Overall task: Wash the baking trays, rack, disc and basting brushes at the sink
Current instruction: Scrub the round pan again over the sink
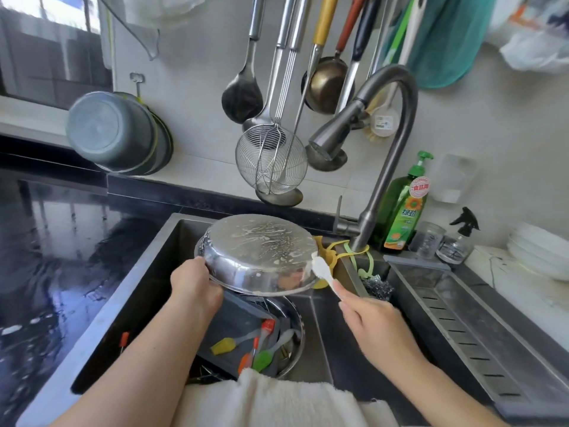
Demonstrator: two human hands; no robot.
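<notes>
White towel [277, 399] drapes the sink's [147, 272] near edge. Left hand [195, 286] grips the soapy upturned pan [258, 254] above the sink; right hand [366, 315], closed around a white brush [323, 269], touches its rim. Basting brushes [246, 343] lie below on a tray [237, 315].

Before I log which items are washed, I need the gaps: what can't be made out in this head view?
- Inside of the round steel pan: it faces away; only the soapy underside shows.
- Dark rectangular baking tray: partly covered by the pan, left hand and forearm.
- Silicone basting brushes: the lowest ones are cut off by the white towel.
- White scrubbing tool in the right hand: blurred, type unclear.
</notes>
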